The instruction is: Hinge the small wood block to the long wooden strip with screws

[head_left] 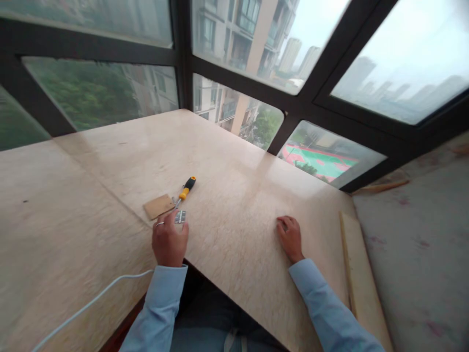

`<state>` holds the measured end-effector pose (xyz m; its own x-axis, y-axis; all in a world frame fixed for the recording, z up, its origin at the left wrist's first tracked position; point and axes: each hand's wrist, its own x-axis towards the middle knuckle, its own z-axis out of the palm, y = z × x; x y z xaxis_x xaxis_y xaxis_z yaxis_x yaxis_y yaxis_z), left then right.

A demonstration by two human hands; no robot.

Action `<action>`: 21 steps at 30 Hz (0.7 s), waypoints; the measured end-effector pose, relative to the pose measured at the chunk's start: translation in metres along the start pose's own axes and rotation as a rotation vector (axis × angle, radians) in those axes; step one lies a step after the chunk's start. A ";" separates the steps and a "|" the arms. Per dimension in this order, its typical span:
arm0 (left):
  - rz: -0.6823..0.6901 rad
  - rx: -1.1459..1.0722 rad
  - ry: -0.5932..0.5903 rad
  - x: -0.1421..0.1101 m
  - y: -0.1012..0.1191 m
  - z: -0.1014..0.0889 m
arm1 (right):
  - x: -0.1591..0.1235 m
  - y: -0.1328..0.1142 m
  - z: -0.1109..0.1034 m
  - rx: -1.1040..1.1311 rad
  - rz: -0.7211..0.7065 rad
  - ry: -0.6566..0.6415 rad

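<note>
A small metal hinge [180, 216] sits between the thumb and fingertips of my left hand [169, 239], which closes on its edges just above the stone countertop. A ring is on one finger of that hand. Right beyond it lies a thin brown wooden board [159, 207] with small holes near one end. A screwdriver [188, 187] with a yellow and black handle points its shaft toward the hinge and the board's corner. Off to the right, my right hand [290, 237] rests by the counter with its fingers curled together; anything inside them is hidden.
The beige countertop [227, 215] meets dark window frames at the back. A white cable [91, 298] runs over the counter at the lower left. A long wooden plank [361, 274] lies along the right wall. A tiny dark bit [25, 201] lies far left.
</note>
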<state>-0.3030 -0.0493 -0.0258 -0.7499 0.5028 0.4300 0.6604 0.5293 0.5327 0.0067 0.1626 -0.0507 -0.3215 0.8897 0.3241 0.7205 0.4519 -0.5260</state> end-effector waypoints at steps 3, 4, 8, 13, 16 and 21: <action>0.034 -0.014 -0.029 -0.002 -0.002 0.009 | 0.000 -0.001 0.001 0.009 0.012 0.013; 0.064 -0.028 -0.035 -0.002 -0.004 0.014 | 0.001 -0.001 0.003 0.015 0.015 0.025; 0.176 -0.018 -0.113 0.002 -0.008 0.028 | 0.002 0.002 0.006 0.061 0.017 0.083; 0.247 0.120 -0.325 0.011 -0.012 0.026 | 0.000 0.003 0.007 0.154 0.018 0.112; 0.300 0.141 -0.334 0.017 -0.019 0.026 | 0.002 0.005 0.007 0.199 0.035 0.125; 0.321 0.118 -0.334 0.024 -0.026 0.026 | 0.004 0.007 0.007 0.257 0.069 0.149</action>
<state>-0.3370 -0.0329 -0.0485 -0.4660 0.8355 0.2910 0.8710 0.3755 0.3167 0.0068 0.1698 -0.0585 -0.1698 0.9081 0.3829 0.5523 0.4094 -0.7262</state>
